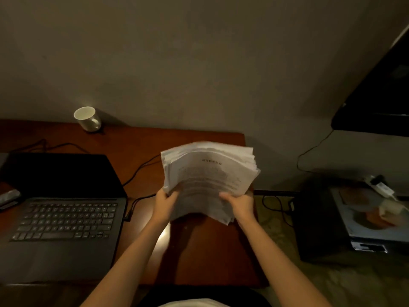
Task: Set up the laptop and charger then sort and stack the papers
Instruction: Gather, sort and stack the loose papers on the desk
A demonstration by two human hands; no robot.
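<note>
Gripping papers [208, 178] by side edges, both hands above desk [199, 251].

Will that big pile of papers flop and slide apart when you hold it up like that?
Probably a bit floppy: the stack of papers already bows upward between the left hand and right hand. Sheets may slip, since the edges look uneven and fanned. It seems thick, so likely heavy enough to want both hands.
</note>
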